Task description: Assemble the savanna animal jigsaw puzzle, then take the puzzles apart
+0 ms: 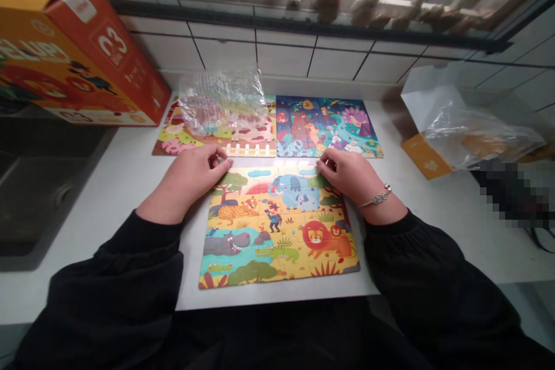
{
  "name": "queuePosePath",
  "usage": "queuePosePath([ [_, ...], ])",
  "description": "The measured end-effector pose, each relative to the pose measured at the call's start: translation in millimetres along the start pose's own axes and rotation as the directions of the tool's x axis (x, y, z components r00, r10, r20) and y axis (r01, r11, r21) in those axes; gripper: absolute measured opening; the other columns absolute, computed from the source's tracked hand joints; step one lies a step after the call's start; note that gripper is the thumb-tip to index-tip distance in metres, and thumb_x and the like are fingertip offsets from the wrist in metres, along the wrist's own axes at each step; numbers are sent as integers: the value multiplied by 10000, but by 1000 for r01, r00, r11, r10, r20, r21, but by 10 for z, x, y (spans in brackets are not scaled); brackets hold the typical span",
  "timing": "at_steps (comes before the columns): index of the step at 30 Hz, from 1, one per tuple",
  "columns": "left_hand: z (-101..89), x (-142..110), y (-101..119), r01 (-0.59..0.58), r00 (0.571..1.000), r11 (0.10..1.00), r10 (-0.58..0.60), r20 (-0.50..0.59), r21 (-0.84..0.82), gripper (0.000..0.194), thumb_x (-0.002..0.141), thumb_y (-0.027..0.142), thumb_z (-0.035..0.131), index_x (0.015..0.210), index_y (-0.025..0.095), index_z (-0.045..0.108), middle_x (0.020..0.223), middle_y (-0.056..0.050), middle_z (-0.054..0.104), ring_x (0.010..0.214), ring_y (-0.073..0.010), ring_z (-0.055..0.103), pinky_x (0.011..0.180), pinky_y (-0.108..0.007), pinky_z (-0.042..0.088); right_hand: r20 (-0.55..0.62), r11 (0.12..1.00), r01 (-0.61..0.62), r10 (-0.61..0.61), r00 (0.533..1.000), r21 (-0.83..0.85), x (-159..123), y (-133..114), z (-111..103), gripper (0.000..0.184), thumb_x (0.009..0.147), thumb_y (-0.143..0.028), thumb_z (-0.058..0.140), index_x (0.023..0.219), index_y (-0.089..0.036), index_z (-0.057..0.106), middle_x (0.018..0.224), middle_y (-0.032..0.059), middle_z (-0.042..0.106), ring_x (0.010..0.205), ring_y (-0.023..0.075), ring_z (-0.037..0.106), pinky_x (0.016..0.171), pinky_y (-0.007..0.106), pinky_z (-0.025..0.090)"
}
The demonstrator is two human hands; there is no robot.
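The safari puzzle lies flat on the white tabletop, just in front of the farm puzzle and the night forest puzzle. The left hand is at its far left corner and the right hand at its far right; the fingers of both are curled, but whether they pinch its edge I cannot tell. Crumpled clear plastic covers part of the farm puzzle.

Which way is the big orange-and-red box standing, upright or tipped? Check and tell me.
Upright: the big box shows its front lettering and the "03" on its side right way up.
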State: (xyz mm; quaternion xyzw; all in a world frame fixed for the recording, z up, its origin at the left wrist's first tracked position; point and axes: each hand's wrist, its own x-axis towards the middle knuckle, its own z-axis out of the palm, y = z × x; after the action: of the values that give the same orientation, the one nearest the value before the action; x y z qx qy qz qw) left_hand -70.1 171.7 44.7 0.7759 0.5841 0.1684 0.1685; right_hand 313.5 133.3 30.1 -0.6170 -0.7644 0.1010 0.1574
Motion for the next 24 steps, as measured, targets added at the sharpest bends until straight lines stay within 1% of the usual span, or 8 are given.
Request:
queuePosePath([
  [5, 7, 1, 11, -4, 999, 1000, 4, 32, 4, 265, 947, 485, 691, 926, 227, 746, 777, -32, 730, 711, -231, 646, 651, -346, 393, -2, 1000, -28, 28, 1000, 15, -3, 39, 15, 151, 1031, -336, 700, 927, -226, 702, 797, 27, 746, 695, 188, 622, 665, 328, 361],
  [9, 18, 10, 28, -1, 999, 1000, 1, 40, 0, 267, 946, 486, 692, 898, 224, 720, 792, -37, 740, 725, -234, 654, 661, -348, 405, -10, 1000, -24, 24, 1000, 13, -2, 31, 27, 155, 1034, -335, 698, 925, -225, 693, 796, 28, 742, 690, 184, 610, 671, 330, 356],
  [12, 21, 14, 39, -8, 999, 1000, 7, 44, 25, 271, 945, 485, 685, 862, 227, 686, 805, -45, 749, 741, -240, 657, 670, -352, 407, 0, 999, -30, 30, 1000, 36, -2, 26, 23, 154, 1032, -331, 699, 922, -224, 691, 800, 30, 744, 691, 181, 614, 675, 324, 360],
  [17, 13, 12, 63, -4, 997, 998, 0, 73, 55, 268, 948, 487, 665, 855, 235, 649, 810, -51, 752, 747, -251, 653, 667, -355, 391, 15, 996, -63, 62, 998, 60, -2, 32, 27, 151, 1026, -338, 705, 924, -227, 692, 790, 21, 739, 677, 175, 601, 662, 317, 346],
  [21, 25, 37, 37, -16, 996, 994, 6, 89, 108, 302, 953, 496, 654, 800, 243, 592, 816, -62, 732, 748, -260, 631, 655, -362, 353, 30, 995, -79, 77, 997, 60, -1, 30, 25, 149, 1030, -342, 703, 933, -229, 696, 792, 23, 741, 678, 178, 598, 657, 324, 342],
  [24, 43, 60, 5, -14, 996, 990, 1, 89, 139, 312, 956, 501, 652, 794, 248, 569, 815, -63, 714, 744, -265, 618, 652, -364, 330, 29, 995, -83, 82, 996, 61, -3, 19, 15, 145, 1034, -336, 701, 939, -226, 701, 794, 26, 742, 686, 179, 602, 664, 329, 350],
])
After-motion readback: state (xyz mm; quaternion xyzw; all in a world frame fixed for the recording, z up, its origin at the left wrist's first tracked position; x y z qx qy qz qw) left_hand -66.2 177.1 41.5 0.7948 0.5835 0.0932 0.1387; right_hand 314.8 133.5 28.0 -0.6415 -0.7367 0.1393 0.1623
